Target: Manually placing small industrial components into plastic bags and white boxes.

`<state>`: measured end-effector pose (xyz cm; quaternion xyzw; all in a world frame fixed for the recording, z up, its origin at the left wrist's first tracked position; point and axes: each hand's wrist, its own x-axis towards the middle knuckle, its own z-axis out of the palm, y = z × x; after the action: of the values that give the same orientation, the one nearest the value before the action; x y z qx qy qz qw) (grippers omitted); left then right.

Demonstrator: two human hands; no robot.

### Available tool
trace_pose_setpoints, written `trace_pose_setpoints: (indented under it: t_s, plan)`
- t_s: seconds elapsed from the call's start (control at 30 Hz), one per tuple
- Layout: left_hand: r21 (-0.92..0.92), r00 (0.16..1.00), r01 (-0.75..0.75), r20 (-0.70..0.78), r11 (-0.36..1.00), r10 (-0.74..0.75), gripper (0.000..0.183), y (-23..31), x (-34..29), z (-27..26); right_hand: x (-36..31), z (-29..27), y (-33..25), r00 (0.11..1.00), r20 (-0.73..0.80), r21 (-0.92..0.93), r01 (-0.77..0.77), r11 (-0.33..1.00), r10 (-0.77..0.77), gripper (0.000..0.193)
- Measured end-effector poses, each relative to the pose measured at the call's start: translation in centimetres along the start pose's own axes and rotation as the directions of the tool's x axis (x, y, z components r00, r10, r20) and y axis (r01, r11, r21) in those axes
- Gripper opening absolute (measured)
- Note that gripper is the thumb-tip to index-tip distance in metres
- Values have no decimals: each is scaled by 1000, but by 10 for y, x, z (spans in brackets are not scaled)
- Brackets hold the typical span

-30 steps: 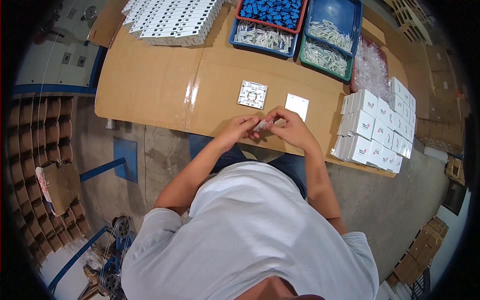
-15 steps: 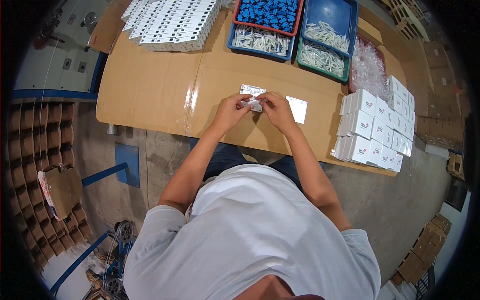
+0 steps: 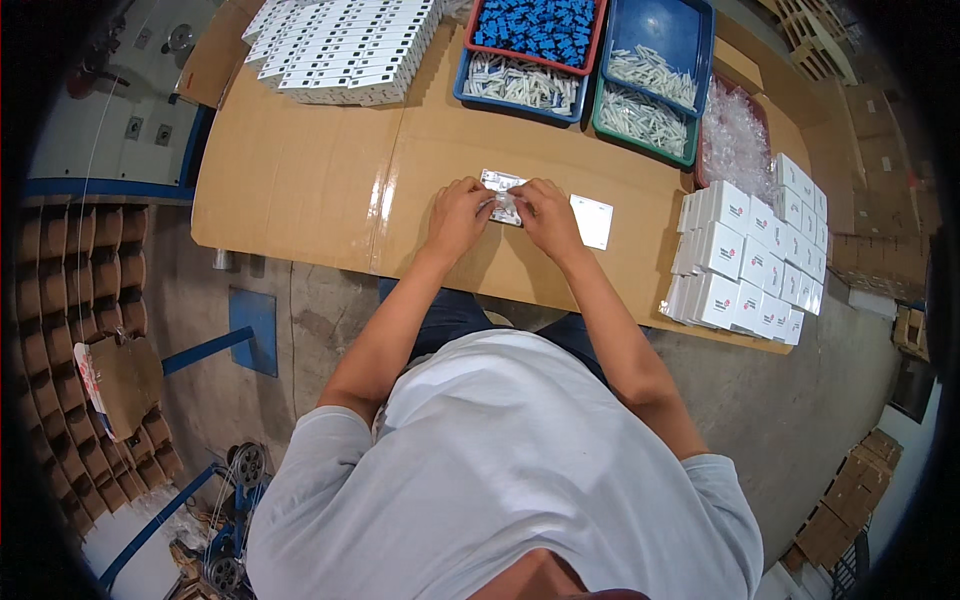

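Note:
My left hand and my right hand meet over a small white rectangular piece with fittings on its face, lying on the cardboard-covered table. The fingers of both are closed in a pinch on a small clear plastic bag above that piece. What the bag contains is too small to make out. Just right of my right hand lies a flat white plate, apart from both hands.
Rows of white boxes stand at the far left. Trays with blue parts, whitish slim pieces and clear plastic bags line the back. White boxes are stacked at the right edge.
Both hands have shifted slightly, and the clear plastic bag has moved a little up and left, lower over the white piece. The fingers still pinch it.

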<state>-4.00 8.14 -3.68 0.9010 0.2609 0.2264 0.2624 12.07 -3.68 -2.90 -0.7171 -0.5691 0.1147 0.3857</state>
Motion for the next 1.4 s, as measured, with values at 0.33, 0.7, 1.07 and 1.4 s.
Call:
trace_pose_setpoints:
  t_s: [0.33, 0.7, 1.07, 1.4]
  plan:
    - [-161, 982, 184, 65, 970, -175, 14, 13, -2, 0, 6, 8, 4, 997, -20, -48, 70, 996, -71, 11]
    - [-221, 977, 212, 77, 952, -199, 14, 9, -8, -7, 11, 0, 5, 993, 88, -17, 85, 996, -83, 13]
    - [-66, 967, -250, 41, 966, 253, 18, -10, -15, -12, 20, -3, 7, 989, 100, -219, 130, 967, -111, 7]
    - [103, 951, -307, -12, 946, 310, 24, 10, -34, -16, 22, -15, 7, 929, 321, -215, 263, 941, -186, 6]
